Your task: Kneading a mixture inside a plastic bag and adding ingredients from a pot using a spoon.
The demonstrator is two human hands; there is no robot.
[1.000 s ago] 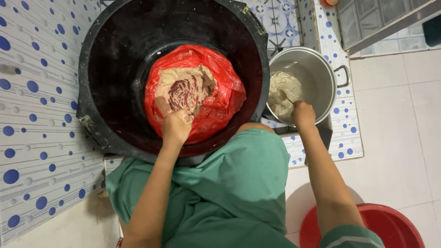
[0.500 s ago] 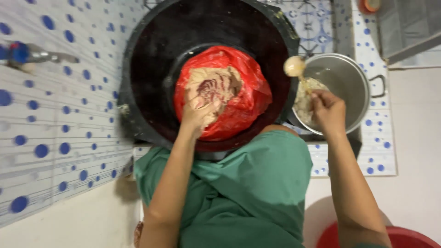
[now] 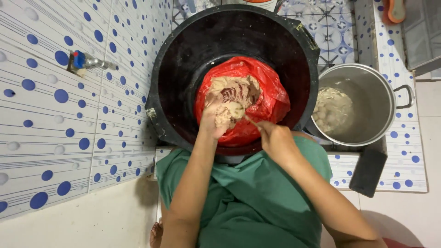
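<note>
Blue-dotted tile wall (image 3: 69, 138) — tap (image 3: 85, 62)

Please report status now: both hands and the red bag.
Left hand in paste, red bag. Right hand grips spoon. Steel pot beside; nothing blocking.

1. The left hand (image 3: 212, 120) is smeared with beige paste (image 3: 229, 98), so its fingertips cannot be told apart from the paste.
2. A thin utensil (image 3: 250, 121) pokes from the right hand (image 3: 274, 139), just right of the paste; its kind cannot be told.
3. The red bag (image 3: 271, 94) around the paste hides the bottom of the black tub (image 3: 183, 55).
4. Beyond the tub, the picture's top edge cuts off an orange-and-white thing (image 3: 259, 3).
5. Right of the tub, pale lumps in the steel pot (image 3: 376, 98) are too blurred to identify.
</note>
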